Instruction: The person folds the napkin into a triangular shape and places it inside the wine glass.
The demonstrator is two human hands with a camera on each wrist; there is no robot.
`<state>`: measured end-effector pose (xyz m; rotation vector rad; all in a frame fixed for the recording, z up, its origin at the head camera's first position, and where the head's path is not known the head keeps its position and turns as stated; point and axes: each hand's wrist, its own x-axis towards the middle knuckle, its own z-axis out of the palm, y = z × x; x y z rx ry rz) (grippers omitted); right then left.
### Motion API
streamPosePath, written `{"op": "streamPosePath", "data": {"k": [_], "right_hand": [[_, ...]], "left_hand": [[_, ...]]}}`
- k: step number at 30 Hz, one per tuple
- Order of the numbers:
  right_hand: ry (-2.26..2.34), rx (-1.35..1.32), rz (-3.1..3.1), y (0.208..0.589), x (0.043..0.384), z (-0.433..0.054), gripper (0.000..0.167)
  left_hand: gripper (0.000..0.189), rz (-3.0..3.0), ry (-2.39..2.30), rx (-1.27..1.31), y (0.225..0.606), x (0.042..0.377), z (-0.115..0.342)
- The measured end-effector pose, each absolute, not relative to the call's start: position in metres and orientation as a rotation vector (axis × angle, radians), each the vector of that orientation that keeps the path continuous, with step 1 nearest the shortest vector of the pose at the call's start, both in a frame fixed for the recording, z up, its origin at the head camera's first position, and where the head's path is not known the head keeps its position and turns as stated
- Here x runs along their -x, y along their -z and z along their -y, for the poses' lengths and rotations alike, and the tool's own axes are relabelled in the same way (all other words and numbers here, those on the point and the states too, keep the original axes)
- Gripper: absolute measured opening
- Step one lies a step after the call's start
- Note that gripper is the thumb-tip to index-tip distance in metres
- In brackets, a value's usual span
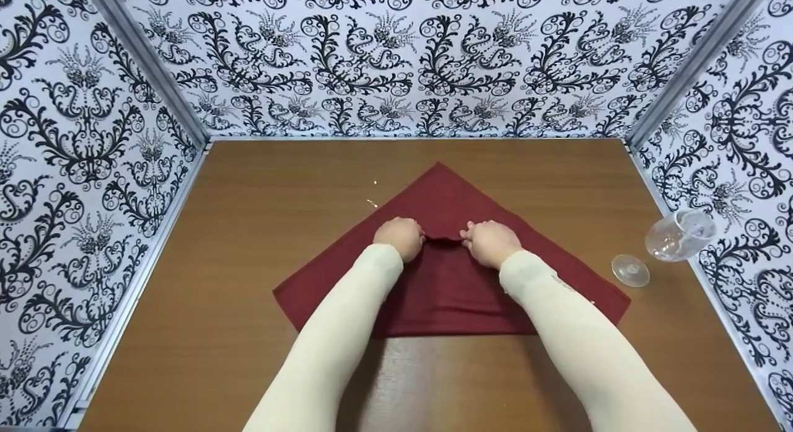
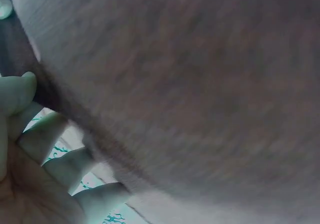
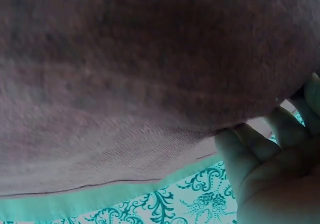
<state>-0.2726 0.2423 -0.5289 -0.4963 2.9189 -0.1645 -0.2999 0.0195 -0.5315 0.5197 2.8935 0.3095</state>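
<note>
A dark red cloth napkin [image 1: 446, 196] lies on the table with one corner pointing to the back and a straight fold along its front. Across its middle, a raised edge runs between the two hands. My left hand [image 1: 401, 238] pinches this edge on the left; in the left wrist view, the thumb [image 2: 20, 92] presses the cloth against the fingers. On the other side my right hand [image 1: 492, 243] grips the same edge, its fingers [image 3: 240, 149] curled at the cloth in the right wrist view. The napkin fills most of both wrist views, and its underside layers are hidden.
A clear stemmed wine glass [image 1: 678, 237] stands at the right edge of the wooden table [image 1: 248, 196], near the napkin's right corner. Patterned walls [image 1: 384, 60] enclose the table at the back and both sides. Small light specks lie left of the napkin's back corner.
</note>
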Motion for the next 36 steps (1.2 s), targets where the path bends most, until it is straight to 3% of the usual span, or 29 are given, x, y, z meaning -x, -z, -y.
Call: {"op": "streamPosePath", "data": {"k": [10, 36], "right_hand": [[0.312, 0.351, -2.993, 0.528, 0.285, -0.244, 0.034], [0.197, 0.376, -2.879, 0.534, 0.283, -0.246, 0.042]], "left_hand": [[0.025, -2.977, -0.32, -0.535, 0.528, 0.309, -0.022], [0.025, -2.914, -0.352, -0.439, 0.544, 0.307, -0.026]]}}
